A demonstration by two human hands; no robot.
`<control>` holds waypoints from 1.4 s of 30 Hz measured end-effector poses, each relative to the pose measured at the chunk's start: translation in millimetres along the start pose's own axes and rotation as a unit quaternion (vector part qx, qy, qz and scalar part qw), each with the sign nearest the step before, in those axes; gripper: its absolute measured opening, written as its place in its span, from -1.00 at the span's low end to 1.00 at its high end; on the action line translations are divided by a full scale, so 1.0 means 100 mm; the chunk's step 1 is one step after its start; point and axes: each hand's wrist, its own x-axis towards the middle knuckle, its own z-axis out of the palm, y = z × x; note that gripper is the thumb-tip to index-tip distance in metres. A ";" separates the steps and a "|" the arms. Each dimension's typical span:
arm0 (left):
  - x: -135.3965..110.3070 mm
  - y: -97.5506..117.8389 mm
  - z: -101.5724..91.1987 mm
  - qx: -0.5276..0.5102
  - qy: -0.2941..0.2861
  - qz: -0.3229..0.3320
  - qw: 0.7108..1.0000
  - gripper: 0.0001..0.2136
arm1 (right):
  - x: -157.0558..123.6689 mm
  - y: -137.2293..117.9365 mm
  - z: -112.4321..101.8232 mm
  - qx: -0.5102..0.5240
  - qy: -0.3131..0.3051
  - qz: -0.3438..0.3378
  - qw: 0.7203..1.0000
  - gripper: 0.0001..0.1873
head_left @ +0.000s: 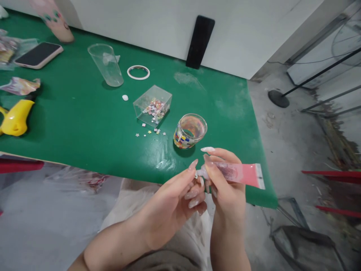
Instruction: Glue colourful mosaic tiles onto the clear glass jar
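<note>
My right hand point(227, 184) is closed round a pink squeeze tube point(248, 175), its crimped end pointing right and its nozzle left. At the nozzle's tip, my left hand point(175, 199) pinches thumb and finger together on something tiny, mostly hidden by the fingertips. Just beyond both hands a clear glass cup point(184, 139) stands upright, its outside covered with small colourful pieces. Left of the cup lies a clear plastic box point(152, 107) with small stars, squares and beads in it. Several loose pieces point(150, 132) are scattered on the table in front of the box.
On the green table point(93, 120) are a clear plastic cup point(108, 67), a white ring point(138, 72), a phone point(39, 55), a yellow-handled tool point(17, 118) and a pink bottle point(58, 22). A black slab point(200, 41) leans against the white wall. The table's right edge is close to my right hand.
</note>
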 end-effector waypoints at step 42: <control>-0.03 0.09 -0.10 0.075 -0.102 0.047 0.991 -0.65 | 0.48 0.24 -0.50 -0.098 0.020 0.191 0.976 0.11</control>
